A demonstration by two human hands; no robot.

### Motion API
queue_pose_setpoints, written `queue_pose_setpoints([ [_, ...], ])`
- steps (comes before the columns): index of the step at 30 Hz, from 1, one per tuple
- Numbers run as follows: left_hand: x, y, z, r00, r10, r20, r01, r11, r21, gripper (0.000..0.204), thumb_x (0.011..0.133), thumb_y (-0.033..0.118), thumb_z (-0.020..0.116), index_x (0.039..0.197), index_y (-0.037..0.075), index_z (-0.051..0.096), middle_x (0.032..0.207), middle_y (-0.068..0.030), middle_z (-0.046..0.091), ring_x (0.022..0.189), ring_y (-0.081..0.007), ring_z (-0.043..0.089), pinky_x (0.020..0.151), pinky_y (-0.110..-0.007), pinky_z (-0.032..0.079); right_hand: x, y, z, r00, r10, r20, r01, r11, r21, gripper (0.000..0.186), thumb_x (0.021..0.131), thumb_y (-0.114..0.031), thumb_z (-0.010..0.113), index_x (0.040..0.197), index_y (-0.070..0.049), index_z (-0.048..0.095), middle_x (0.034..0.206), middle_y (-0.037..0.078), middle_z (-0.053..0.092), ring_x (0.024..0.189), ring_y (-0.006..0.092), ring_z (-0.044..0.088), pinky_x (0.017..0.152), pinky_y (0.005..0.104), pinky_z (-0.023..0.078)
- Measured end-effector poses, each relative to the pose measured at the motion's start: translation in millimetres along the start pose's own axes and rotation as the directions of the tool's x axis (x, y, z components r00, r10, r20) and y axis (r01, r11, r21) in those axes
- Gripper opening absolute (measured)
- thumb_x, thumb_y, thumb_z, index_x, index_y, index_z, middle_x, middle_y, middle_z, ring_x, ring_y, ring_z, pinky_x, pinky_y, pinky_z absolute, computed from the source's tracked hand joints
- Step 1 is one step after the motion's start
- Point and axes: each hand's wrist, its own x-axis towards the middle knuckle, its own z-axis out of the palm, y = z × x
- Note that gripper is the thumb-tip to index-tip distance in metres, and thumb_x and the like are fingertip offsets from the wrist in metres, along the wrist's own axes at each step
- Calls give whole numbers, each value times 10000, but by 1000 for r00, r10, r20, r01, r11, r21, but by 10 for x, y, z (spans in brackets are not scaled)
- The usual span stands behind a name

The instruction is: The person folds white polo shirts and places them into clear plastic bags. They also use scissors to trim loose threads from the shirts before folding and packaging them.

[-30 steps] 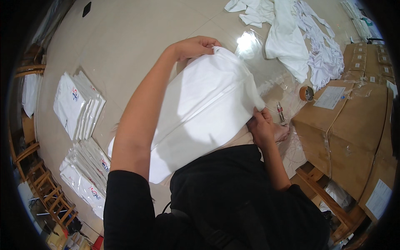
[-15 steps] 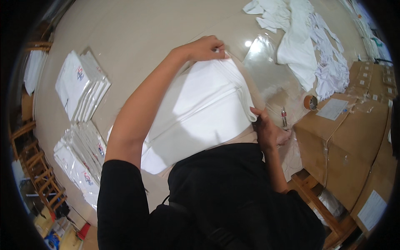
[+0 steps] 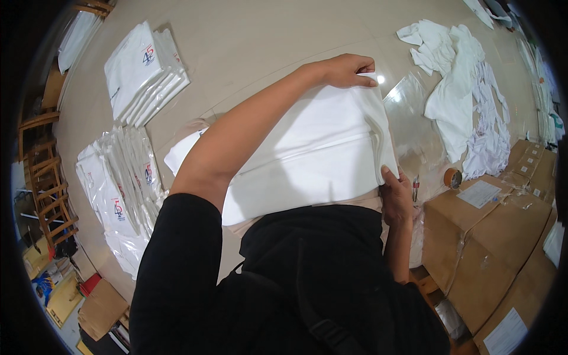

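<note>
A folded white garment (image 3: pixel 307 157), probably a shirt, lies across my lap with a lengthwise seam or fold line along it. My left hand (image 3: pixel 350 71) reaches over to its far right corner and pinches the cloth there. At the near right corner, my right hand (image 3: pixel 397 195) grips the same edge, thumb on top. Between both hands a narrow folded strip runs along the garment's right end. My left forearm hides part of the garment's left side.
Bagged white garments with printed marks stand in a far stack (image 3: pixel 137 77) and a nearer pile (image 3: pixel 121 195) at left. Loose white cloths (image 3: pixel 458 89), a clear plastic bag (image 3: pixel 408 118), a tape roll (image 3: pixel 452 177) and a cardboard box (image 3: pixel 467 231) are at right.
The whole view has turned, shifting the surroundings. My left hand has moved rightward with the far corner, and the garment's right edge looks straighter between my hands. Both hands keep their hold.
</note>
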Motion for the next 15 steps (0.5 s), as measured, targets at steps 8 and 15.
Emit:
queue_pose_setpoints([
  [8, 100, 65, 66, 992, -128, 17, 126, 986, 110, 587, 1102, 495, 640, 1416, 0, 622, 1342, -193, 709, 1211, -331, 662, 1050, -439, 503, -36, 180, 66, 948, -238, -212, 249, 968, 30, 393, 1130, -252, 651, 1383, 47, 627, 1280, 116, 746, 1168, 197, 712, 1004, 348, 579],
  [15, -169, 112, -411, 930, -87, 358, 131, 986, -101, 543, 1089, 442, 691, 1439, 27, 664, 1255, -75, 749, 1155, -204, 680, 1016, -365, 530, -124, 3, 221, 969, -228, -96, 221, 972, -76, 370, 1096, -190, 706, 1379, 33, 622, 1260, 120, 737, 1095, 195, 718, 942, 324, 582],
])
